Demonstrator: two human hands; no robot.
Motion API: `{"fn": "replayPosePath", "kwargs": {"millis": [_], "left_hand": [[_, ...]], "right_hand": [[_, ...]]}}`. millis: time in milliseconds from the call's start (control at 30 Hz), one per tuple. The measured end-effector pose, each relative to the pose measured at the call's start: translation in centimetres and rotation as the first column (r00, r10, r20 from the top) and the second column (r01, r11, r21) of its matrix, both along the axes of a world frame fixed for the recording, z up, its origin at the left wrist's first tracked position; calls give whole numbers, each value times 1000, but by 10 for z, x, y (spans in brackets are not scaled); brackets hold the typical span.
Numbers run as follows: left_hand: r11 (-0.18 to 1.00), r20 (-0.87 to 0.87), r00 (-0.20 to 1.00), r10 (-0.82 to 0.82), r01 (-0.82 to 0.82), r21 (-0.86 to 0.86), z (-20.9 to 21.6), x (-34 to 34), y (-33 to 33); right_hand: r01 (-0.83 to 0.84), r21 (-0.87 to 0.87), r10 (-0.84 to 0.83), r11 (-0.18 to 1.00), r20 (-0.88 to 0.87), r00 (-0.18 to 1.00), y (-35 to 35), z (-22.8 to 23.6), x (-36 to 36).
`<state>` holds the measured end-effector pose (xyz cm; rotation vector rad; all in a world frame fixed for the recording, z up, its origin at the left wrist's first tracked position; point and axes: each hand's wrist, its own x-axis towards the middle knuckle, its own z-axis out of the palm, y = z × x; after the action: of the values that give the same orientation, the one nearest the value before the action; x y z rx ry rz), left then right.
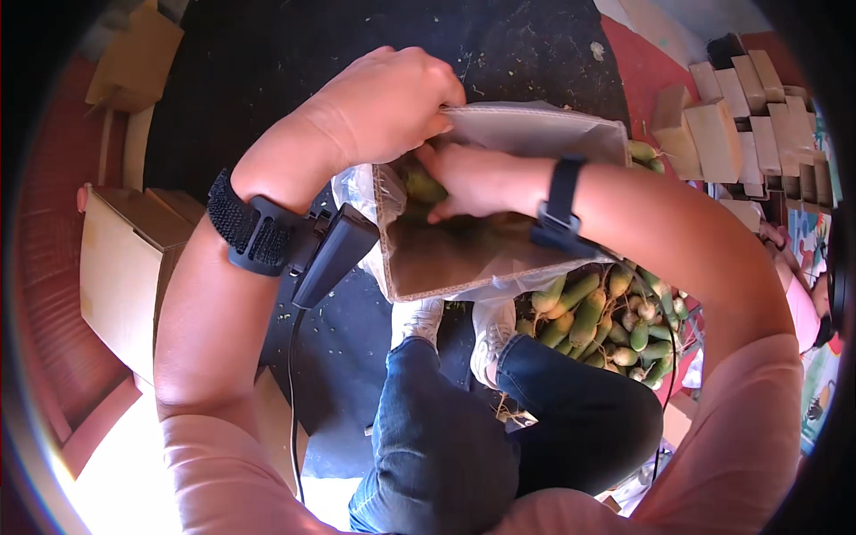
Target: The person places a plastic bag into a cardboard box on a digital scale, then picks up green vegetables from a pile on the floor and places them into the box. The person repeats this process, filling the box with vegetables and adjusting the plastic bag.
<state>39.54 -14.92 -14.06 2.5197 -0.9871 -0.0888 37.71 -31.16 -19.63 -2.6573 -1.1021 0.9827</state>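
An open cardboard box (535,132), lined with clear plastic (361,201), stands in front of me above my shoes. My left hand (401,94) is closed with its fingers curled over the rim at the box's far left corner. Inside the box, my right hand (468,183) reaches toward the left wall. Its fingers and thumb are around a green radish (423,185), which is partly hidden by the hand and in shadow. The bottom of the box is dark, and little of it can be made out.
A heap of green radishes (588,321) lies right of the box, near my knee. Cardboard boxes (129,267) stand on the left; stacked cartons (749,120) rise at the far right. Another person's arm (785,267) shows at the right edge. Black sheeting (526,45) covers the floor.
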Motion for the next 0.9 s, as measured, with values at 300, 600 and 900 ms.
{"fn": "replayPosePath", "kwargs": {"millis": [300,600,900], "left_hand": [[998,43,997,61,-62,7,-4,-1,2],[997,37,997,65,-64,-40,-7,2,5],[920,-296,914,276,-341,-195,-30,4,19]], "right_hand": [[-283,5,269,959,301,915,-28,-22,2],[-537,-223,559,813,554,616,-42,-48,14],[-6,181,-7,983,74,997,-145,94,3]]}}
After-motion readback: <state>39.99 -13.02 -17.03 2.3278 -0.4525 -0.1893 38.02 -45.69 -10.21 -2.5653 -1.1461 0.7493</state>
